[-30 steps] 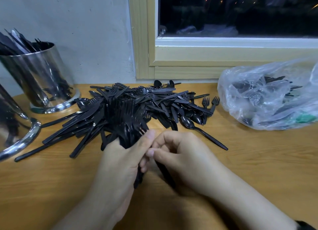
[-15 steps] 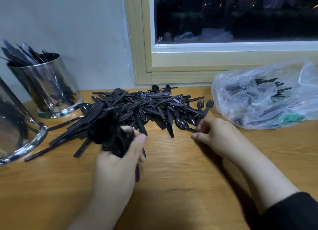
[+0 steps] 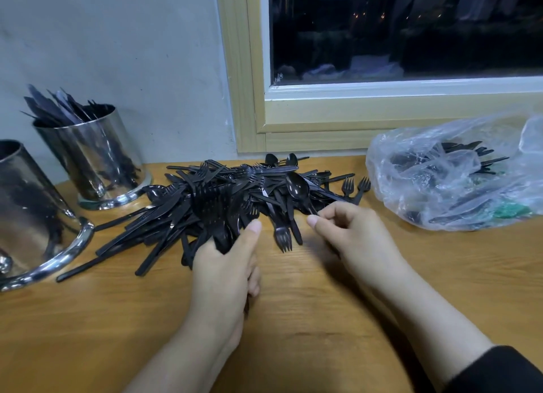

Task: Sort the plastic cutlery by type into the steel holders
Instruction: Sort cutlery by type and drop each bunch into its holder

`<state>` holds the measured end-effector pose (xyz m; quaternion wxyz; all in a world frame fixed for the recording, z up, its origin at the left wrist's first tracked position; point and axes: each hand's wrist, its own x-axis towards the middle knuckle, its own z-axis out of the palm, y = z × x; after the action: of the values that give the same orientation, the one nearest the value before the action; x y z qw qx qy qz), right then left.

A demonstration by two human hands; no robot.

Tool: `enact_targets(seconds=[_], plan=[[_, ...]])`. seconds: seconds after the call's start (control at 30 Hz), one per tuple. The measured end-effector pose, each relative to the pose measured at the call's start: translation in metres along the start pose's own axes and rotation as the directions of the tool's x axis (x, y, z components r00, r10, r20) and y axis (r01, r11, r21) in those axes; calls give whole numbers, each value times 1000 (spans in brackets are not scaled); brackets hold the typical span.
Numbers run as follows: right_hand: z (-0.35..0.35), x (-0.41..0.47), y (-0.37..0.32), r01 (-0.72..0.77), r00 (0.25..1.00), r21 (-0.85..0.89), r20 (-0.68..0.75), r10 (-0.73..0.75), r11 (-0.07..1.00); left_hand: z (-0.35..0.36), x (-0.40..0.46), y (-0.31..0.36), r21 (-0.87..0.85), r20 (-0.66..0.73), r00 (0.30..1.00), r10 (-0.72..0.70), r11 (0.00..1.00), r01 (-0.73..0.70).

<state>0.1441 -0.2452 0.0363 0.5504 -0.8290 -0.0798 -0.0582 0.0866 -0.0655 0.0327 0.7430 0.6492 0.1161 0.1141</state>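
Heap of mixed cutlery (image 3: 235, 193) still unsorted between holders (image 3: 97, 157) and bag (image 3: 452, 175). Left hand (image 3: 226, 263) keeps gripping gathered forks (image 3: 214, 210). Right hand (image 3: 352, 231), newly lifted, pinching a spoon (image 3: 298, 187): switching type.

Black plastic cutlery (image 3: 223, 193) heaped on a honey-brown wood-grain table (image 3: 323, 319); left of the heap, two mirror-bright steel holders (image 3: 91, 157); right, a clear plastic bag (image 3: 440, 187) showing black pieces and a green patch.
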Motion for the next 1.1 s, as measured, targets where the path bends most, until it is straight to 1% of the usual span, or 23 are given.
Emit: enact_targets(seconds=[0.1, 0.2, 0.37, 0.43, 0.5, 0.57, 0.63, 0.67, 0.7, 0.8, 0.87, 1.0, 1.1], plan=[[20, -10, -12, -3, 999, 120, 48, -3, 993, 11, 11, -2, -78, -67, 998, 6, 997, -11], [32, -17, -18, 5, 993, 131, 119, -20, 991, 12, 18, -3, -117, -98, 995, -12, 993, 1], [38, -22, -22, 20, 979, 90, 199, -38, 996, 8, 18, -5, -48, 25, 999, -46, 998, 47], [36, -22, -25, 32, 975, 63, 217, -45, 997, 5, 19, -5, -58, 47, 999, -27, 998, 29], [31, -16, -18, 40, 984, 27, 173, -44, 999, -1, 21, -6, -80, 37, 999, 26, 997, -23], [22, -1, -1, 35, 999, -122, 5, -35, 992, -5, 22, -4, -88, 27, 997, 73, 994, -70], [10, 18, 15, -25, 986, -271, -167, -22, 962, -7, 21, -2, -113, 27, 996, 85, 990, -81], [5, 25, 19, -55, 978, -313, -210, -13, 948, -7, 21, -2, -118, 28, 996, 79, 990, -75], [3, 31, 23, -77, 975, -358, -220, -4, 931, -7, 21, -3, -121, 28, 997, 67, 991, -63], [6, 43, 29, -111, 982, -531, -187, 12, 840, -7, 23, -5, -113, 63, 997, 40, 993, -33], [11, 49, 32, -123, 982, -604, -190, 8, 787, -7, 22, -4, -121, 91, 995, 33, 992, -22], [15, 58, 35, -168, 977, -656, -211, 35, 736, -7, 22, -2, -126, 105, 994, 39, 992, -26], [18, 60, 33, -168, 975, -659, -220, 26, 733, -5, 23, -2, -126, 105, 994, 14, 992, -1]])
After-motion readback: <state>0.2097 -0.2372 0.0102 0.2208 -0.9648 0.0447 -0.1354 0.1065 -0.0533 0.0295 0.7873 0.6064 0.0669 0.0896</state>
